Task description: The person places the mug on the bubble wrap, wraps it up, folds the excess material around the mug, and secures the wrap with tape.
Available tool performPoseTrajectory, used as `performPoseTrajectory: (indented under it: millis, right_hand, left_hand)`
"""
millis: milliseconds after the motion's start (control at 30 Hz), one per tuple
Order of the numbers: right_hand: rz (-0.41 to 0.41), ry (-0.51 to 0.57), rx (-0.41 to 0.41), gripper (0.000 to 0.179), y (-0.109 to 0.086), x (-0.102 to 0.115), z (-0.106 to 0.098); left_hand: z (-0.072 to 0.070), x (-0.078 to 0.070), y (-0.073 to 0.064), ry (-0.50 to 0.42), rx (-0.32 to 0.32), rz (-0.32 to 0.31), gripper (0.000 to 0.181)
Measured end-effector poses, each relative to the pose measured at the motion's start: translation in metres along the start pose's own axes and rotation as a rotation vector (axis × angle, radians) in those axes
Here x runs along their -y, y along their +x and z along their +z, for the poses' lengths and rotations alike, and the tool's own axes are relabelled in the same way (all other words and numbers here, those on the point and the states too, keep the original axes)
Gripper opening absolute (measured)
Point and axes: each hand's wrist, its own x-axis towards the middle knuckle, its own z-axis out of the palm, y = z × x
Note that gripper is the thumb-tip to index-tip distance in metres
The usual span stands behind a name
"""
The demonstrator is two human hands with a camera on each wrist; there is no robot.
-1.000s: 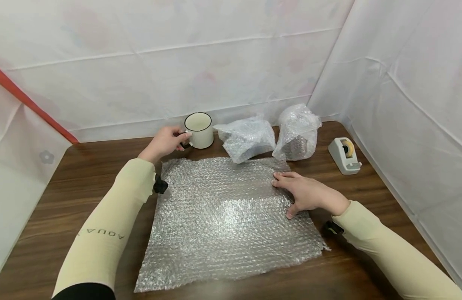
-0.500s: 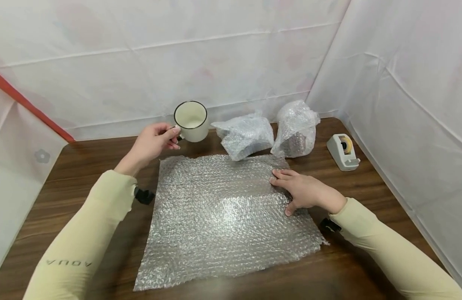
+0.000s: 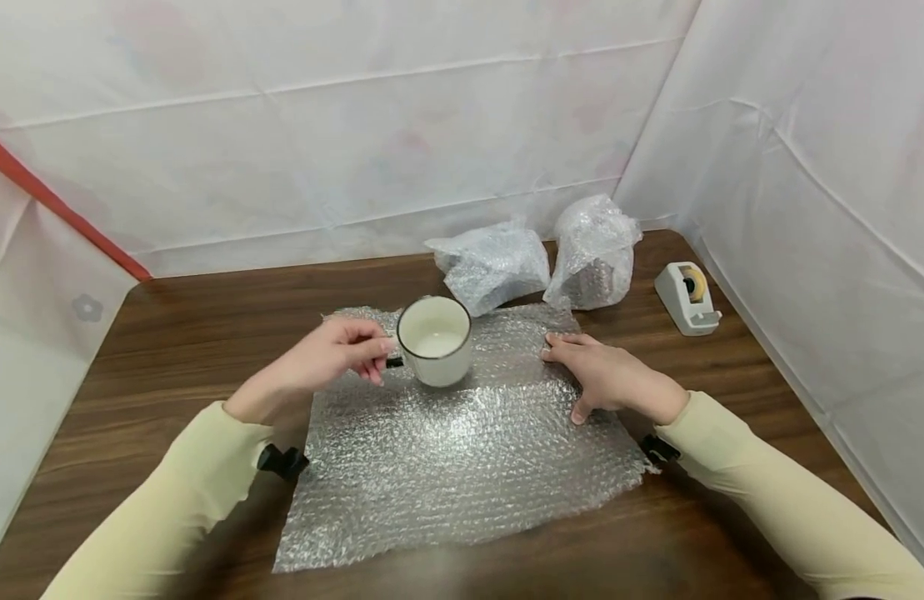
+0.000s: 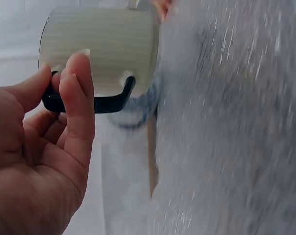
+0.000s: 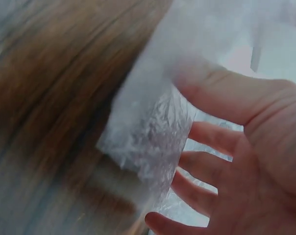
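A cream enamel mug (image 3: 441, 368) with a dark rim is over the back half of a flat bubble wrap sheet (image 3: 432, 467). My left hand (image 3: 334, 360) pinches its black handle (image 4: 109, 104) between thumb and fingers, from the mug's left side. In the left wrist view the mug's ribbed wall shows close to the wrap. On the sheet's right edge rests my right hand (image 3: 611, 382), palm down with fingers spread. The right wrist view has its thumb and straight fingers against the wrap (image 5: 153, 127).
Two bubble-wrapped bundles, one on the left (image 3: 495, 262) and one on the right (image 3: 592, 250), stand behind the sheet. A white tape dispenser (image 3: 686, 302) is at the back right of the brown wooden table (image 3: 207, 333). White curtains (image 3: 357, 125) hang around the table.
My left hand has lifted the mug from the table's back, first slightly left, then right and toward me over the bubble wrap. My right hand has stayed on the sheet.
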Motion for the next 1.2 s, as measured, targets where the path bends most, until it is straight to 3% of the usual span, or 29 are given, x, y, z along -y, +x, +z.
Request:
performPoseTrajectory:
  millis: [133, 267, 467, 700, 1000, 1100, 1200]
  right_hand:
    - [0.013, 0.002, -0.028, 0.101, 0.0, -0.001, 0.0]
    - [0.018, 0.01, -0.049, 0.102, 0.0, -0.004, 0.001]
    - [-0.007, 0.007, -0.051, 0.099, -0.001, -0.005, 0.003]
    - [-0.047, -0.082, -0.048, 0.092, -0.006, -0.005, 0.003]
    - [-0.089, -0.021, -0.071, 0.096, -0.008, -0.008, 0.006]
    - [-0.101, 0.0, -0.079, 0.094, -0.007, -0.008, 0.008]
    - [-0.107, -0.012, -0.074, 0.09, -0.006, -0.008, 0.008]
  left_hand:
    - [0.017, 0.0, 0.006, -0.026, 0.066, 0.009, 0.029]
    - [0.027, 0.006, 0.012, -0.014, 0.088, 0.003, 0.031]
    - [0.035, 0.017, 0.014, 0.006, 0.09, -0.006, 0.035]
    - [0.037, 0.022, 0.013, -0.033, 0.094, -0.021, 0.034]
    - [0.028, 0.02, 0.007, -0.014, 0.11, -0.021, 0.029]
    - [0.018, 0.024, 0.002, 0.046, 0.06, -0.03, 0.03]
    - [0.001, 0.03, -0.003, 0.149, -0.056, -0.048, 0.033]
